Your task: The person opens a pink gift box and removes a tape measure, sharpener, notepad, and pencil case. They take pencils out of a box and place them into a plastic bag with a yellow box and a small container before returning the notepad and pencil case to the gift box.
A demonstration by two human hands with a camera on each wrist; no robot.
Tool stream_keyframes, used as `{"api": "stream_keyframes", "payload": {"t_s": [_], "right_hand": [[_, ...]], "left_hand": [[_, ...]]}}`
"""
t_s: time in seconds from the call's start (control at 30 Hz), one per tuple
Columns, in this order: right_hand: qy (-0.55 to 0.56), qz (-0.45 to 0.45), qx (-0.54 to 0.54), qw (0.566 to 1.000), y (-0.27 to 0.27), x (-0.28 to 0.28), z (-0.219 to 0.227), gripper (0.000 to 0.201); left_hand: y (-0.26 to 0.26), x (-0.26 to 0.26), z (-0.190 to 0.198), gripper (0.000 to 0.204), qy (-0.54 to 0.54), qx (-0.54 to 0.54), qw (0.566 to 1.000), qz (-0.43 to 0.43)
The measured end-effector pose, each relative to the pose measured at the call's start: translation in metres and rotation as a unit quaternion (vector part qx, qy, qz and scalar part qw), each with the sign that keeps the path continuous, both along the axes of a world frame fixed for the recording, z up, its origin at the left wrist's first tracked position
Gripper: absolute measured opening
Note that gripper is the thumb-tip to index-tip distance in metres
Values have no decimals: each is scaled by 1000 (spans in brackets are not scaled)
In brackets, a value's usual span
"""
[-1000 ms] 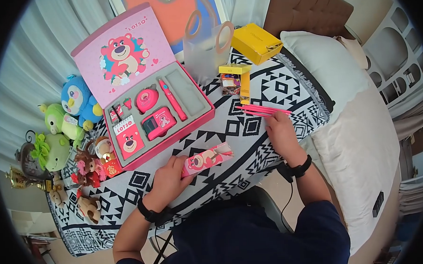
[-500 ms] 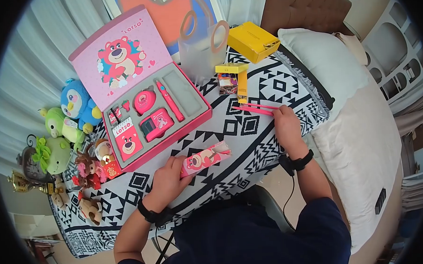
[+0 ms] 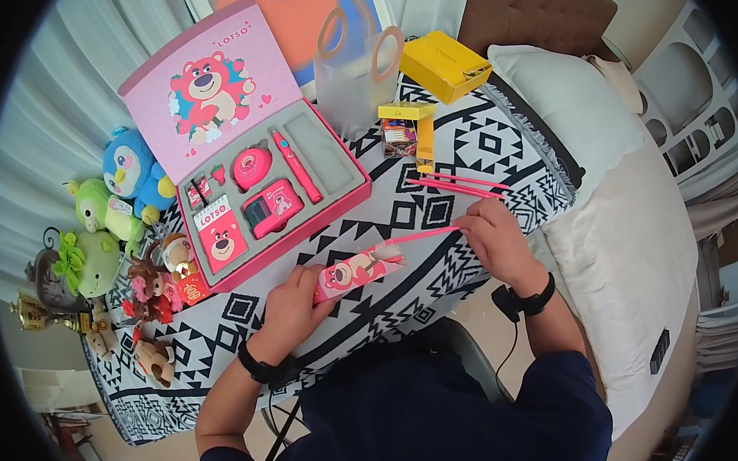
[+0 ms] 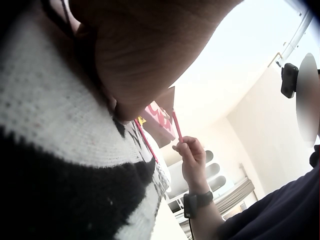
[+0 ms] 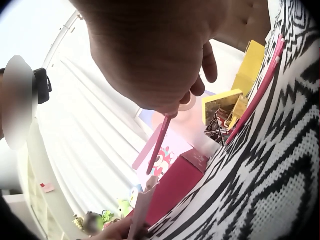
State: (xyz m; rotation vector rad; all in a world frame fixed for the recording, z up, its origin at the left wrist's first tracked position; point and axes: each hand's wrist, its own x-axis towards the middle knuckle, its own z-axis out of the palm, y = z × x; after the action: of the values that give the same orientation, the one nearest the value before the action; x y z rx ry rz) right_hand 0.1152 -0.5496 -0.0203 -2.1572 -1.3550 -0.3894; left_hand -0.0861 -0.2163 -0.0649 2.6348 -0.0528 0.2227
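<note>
Starting far left, a gold trophy (image 3: 37, 313), then plush toys, among them a blue penguin (image 3: 133, 167) and a leafy green figure (image 3: 100, 264), all beside an open pink gift box (image 3: 319, 217). Bears a printed pink bear and LOTSO lettering inside the lid; holds in grey recesses a bear-faced notebook (image 3: 223, 237), a round pink case (image 3: 253, 167) and a long pink stick with a blue button (image 3: 296, 165). Nearer the body, over the black-and-white cloth (image 3: 421, 294), a slim pink carton (image 3: 356, 274), with the left hand (image 3: 294, 308) curled round its left end. Looks long, narrow and four-sided, glossy, with a pink bear on the broad face and pale flaps splayed at the open right end; contents too small to make out. Just at that mouth, the end of a thin pink stick (image 3: 423, 235), straight and evenly coloured, pinched at its other end between thumb and fingertips of the right hand (image 3: 494, 235). Beyond that hand, two more pink sticks (image 3: 458, 189) lying on the cloth, near a small yellow carton (image 3: 399, 138) and a larger yellow box (image 3: 444, 66).
</note>
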Motion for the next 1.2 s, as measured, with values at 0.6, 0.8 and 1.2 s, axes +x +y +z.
{"api": "stream_keyframes", "payload": {"t_s": [0.6, 0.8, 1.2], "right_hand": [[295, 192, 84, 932, 97, -44, -25, 69], [201, -25, -75, 976, 52, 7, -30, 49], [50, -204, -97, 973, -10, 81, -55, 20]], "left_hand": [[3, -4, -2, 53, -14, -4, 1000, -9], [2, -6, -3, 52, -9, 1, 1000, -6], [2, -4, -4, 52, -19, 7, 1000, -11]]}}
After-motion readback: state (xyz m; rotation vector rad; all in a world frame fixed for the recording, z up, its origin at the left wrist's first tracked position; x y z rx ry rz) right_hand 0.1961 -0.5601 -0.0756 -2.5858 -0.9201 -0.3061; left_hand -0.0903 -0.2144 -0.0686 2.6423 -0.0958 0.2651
